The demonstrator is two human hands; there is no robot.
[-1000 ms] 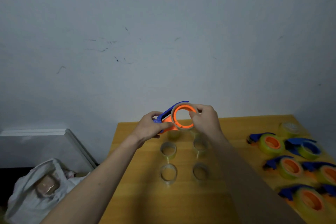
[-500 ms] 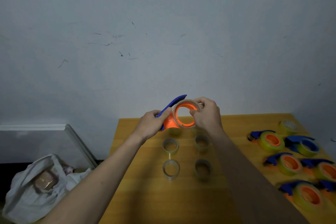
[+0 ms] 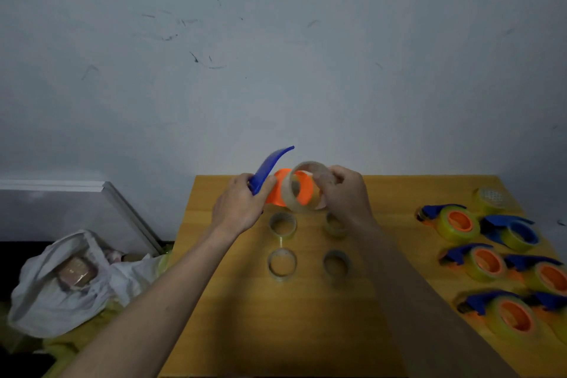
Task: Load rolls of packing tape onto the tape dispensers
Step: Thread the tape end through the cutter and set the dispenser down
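Seating a clear roll on a dispenser is the step in hand, seen from the head camera, the only view. The left hand (image 3: 241,204) grips the blue handle of the tape dispenser (image 3: 277,176), held up over the far edge of the bench (image 3: 306,316), its orange hub facing the person. The right hand (image 3: 345,193) pinches the tape roll (image 3: 302,187) by its rim, fingers curled round it, and the roll overlaps the hub's near face at a tilt; whether it is partly on or only held against it cannot be told.

By my reading, the next move calls for squaring the roll to the hub and pressing it home while the left hand braces the handle. Four loose rolls (image 3: 282,264) wait on the bench below the hands, and loaded dispensers (image 3: 458,224) lie in rows at the right. A white bag (image 3: 61,282) sits off the bench to the left.

Against half a second ago, the dispenser has swung: its blue handle now points steeply up instead of lying low, the hub shows more side-on, and the roll sits skewed across it rather than ringing it squarely.
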